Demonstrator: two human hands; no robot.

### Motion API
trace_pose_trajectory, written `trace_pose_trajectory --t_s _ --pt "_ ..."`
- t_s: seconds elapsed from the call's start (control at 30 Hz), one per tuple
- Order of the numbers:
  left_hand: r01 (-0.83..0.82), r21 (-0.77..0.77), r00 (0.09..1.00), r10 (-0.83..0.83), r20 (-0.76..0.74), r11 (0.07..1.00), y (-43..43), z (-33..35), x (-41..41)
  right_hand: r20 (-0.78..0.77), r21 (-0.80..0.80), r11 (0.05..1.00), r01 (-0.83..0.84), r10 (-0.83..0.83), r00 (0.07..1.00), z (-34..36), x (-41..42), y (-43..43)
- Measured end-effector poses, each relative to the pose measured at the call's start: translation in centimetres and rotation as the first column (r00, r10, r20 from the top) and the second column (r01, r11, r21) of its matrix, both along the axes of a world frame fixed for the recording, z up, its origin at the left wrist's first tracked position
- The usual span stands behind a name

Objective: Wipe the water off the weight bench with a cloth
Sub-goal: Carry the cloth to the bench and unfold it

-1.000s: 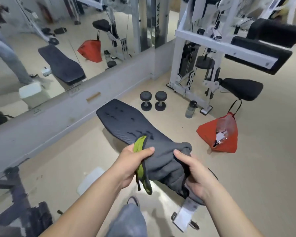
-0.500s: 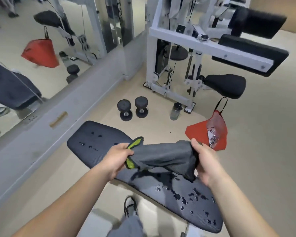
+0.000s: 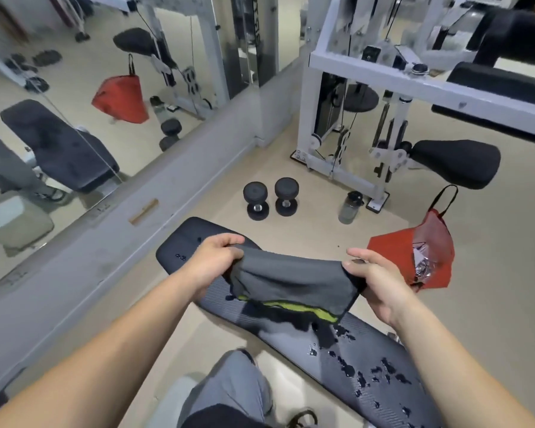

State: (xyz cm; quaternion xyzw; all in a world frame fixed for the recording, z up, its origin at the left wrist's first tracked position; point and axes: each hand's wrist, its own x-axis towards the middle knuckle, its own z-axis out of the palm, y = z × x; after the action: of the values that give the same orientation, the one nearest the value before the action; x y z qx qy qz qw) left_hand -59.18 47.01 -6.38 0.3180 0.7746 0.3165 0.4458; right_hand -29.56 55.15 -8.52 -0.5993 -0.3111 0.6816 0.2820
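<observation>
Both grips hold the grey cloth (image 3: 291, 279) stretched: left hand (image 3: 213, 264), right hand (image 3: 380, 282), above the weight bench (image 3: 368, 359). Risk: droplets (image 3: 368, 372) at lower right get pushed off the pad edge, or the 2 at its far end (image 3: 179, 257) get missed.

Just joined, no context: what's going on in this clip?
A person stands over a black weight bench, stretching a grey cloth between the left hand and right hand, just above the pad. Water droplets sit on the near end and a few on the far end. No wiping contact yet.
</observation>
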Motion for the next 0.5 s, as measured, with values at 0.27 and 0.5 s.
trace_pose_trajectory --t_s 0.27,0.5 --pt "0.525 -0.497 0.441 -0.720 -0.535 0.691 1.7 -2.2 -5.6 0.676 0.027 0.727 -0.686 0.492 0.548 -2.0 -6.2 0.4" --pt "0.491 -0.248 0.769 -0.549 -0.328 0.835 6.5 -6.5 -18.2 0.308 0.105 0.974 -0.198 0.158 0.938 -4.4 -13.7 2.2"
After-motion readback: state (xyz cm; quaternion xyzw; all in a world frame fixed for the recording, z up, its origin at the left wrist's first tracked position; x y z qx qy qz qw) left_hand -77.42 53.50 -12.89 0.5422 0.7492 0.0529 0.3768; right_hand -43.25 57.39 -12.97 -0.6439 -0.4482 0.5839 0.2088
